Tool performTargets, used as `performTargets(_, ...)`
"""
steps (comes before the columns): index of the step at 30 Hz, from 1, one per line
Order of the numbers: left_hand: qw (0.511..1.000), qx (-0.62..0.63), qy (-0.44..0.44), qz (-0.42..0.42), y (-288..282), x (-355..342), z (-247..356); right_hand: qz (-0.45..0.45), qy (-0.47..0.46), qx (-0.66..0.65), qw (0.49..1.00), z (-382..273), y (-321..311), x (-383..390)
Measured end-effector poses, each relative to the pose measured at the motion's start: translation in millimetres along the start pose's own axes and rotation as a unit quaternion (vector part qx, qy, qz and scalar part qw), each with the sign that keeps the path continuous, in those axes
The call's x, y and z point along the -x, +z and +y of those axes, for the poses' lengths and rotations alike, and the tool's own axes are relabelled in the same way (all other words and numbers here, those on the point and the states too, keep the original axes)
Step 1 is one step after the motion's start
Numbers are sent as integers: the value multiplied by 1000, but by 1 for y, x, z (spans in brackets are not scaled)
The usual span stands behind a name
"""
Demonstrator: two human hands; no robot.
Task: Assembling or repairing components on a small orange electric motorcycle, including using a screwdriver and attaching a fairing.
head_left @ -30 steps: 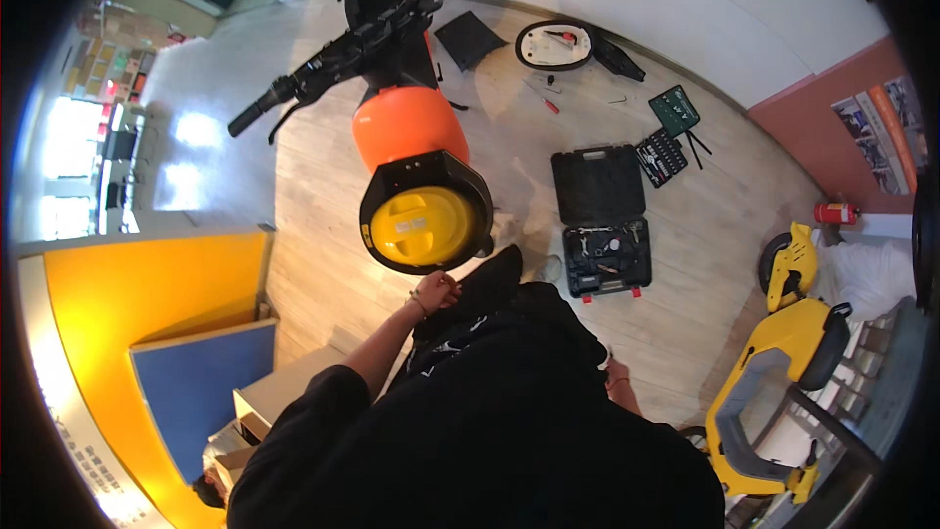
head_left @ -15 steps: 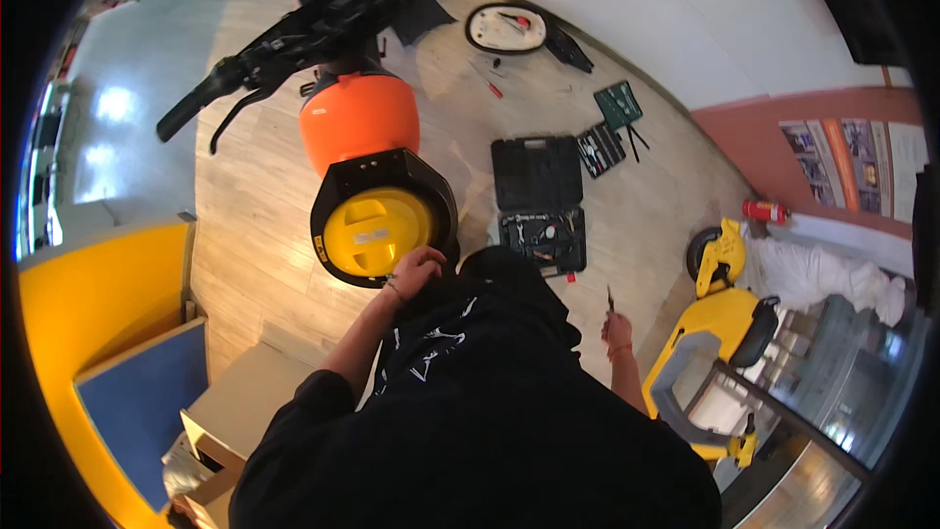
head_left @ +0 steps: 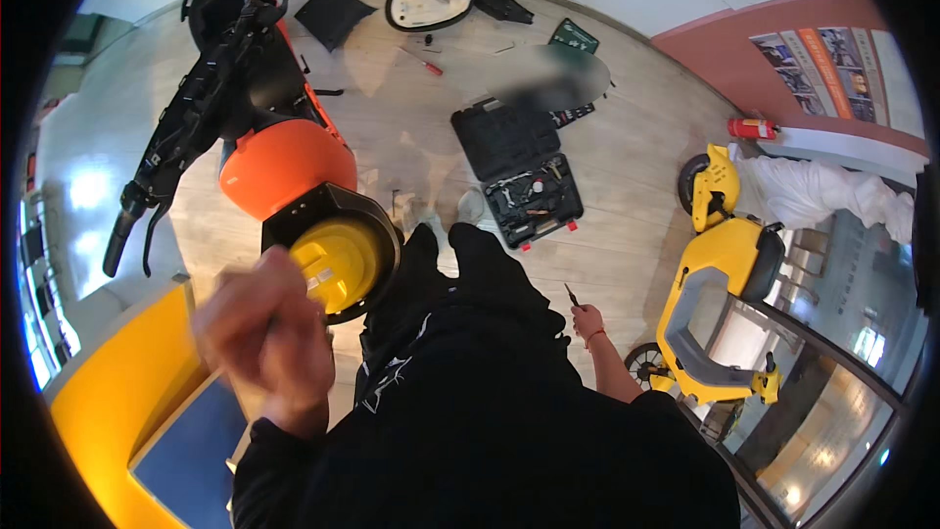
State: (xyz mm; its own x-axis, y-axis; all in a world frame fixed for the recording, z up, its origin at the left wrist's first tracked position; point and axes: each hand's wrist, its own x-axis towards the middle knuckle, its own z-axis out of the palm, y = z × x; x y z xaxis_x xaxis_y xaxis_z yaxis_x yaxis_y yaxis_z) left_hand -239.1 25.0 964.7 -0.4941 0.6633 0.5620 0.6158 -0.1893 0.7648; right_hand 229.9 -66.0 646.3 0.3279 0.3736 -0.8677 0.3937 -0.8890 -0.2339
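Slim dark tool was in the right hand, out to the person's right above bare floor; fingers clamped round its near end, thin tip pointing forward and slightly left. Left hand was raised close to the camera, badly blurred, fingers apparently curled; could not tell whether it gripped anything. In view it overlapped the near left edge of a yellow insert, set within the black rim of an orange scooter; contact could not be judged.

Scooter stood ahead and left, handlebar at far left. Toolbox lay open on the floor ahead, tools in its near half. Beyond it: a red-handled screwdriver, an oval piece with pale inside and dark edge, a black panel. Green case lay farther right, partly lost behind a blurred patch. Yellow scooter stood to the right, near a red fire extinguisher.
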Motion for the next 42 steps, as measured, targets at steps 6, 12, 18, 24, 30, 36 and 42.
performTargets(6, 906, 332, 262, -22, 22, -67, 90, -61, 65, -70, 994, -20, -18, -56)
performTargets(12, 946, 49, 316, -52, -38, -68, 111, -78, -12, -37, 996, -101, -24, -103)
performTargets(18, 899, 298, 316, 52, -1, -79, 98, -106, -69, 43, 991, -199, -16, -118)
performTargets(24, 935, 66, -333, 100, -7, -35, -37, -105, -111, 89, 984, -285, -12, -118)
performTargets(30, 790, 207, -534, 219, 13, 62, -191, -136, -41, 60, 988, -369, 0, -82)
performTargets(36, 773, 235, -507, 299, 30, -1, -218, -171, -167, 146, 960, -492, 80, 7)
performTargets(42, 764, 257, -492, 330, 41, -38, -251, -261, -205, 180, 926, -589, 148, 34)
